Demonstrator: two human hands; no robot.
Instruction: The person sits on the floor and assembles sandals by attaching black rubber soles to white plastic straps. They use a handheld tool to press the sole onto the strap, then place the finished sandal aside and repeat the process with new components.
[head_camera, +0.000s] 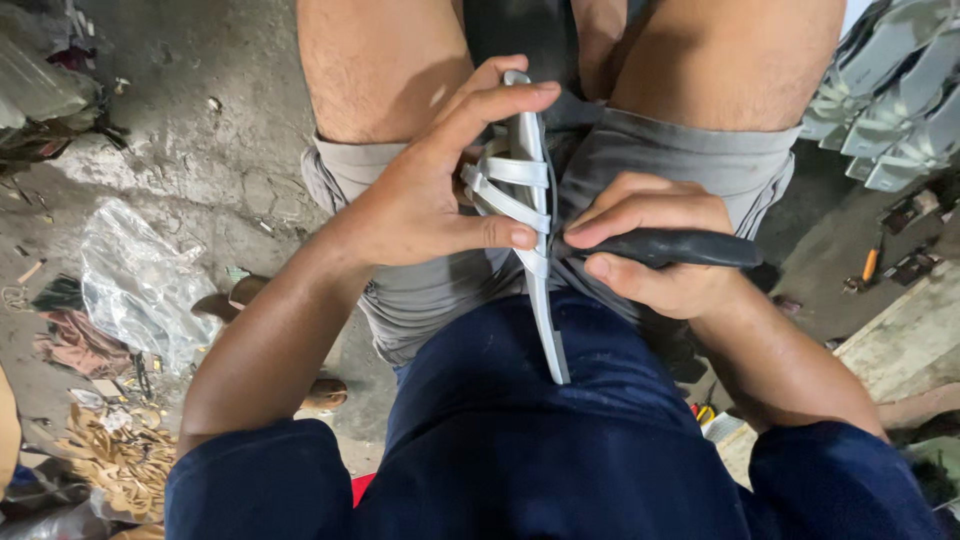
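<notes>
1. Grey strappy sandal (530, 215) held on edge over the lap.
2. Left hand (430, 195) clamped on sandal; right hand (660, 250) closed around black-handled tool (670, 247) at the straps.
3. Looks light, sole flexible, straps thin; grip the sole, not the straps.

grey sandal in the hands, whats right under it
Under the grey strappy sandal, held edge-up by the left hand, lie grey shorts and a dark blue shirt. The right hand grips a black-handled tool; its tip is hidden behind the straps.
</notes>
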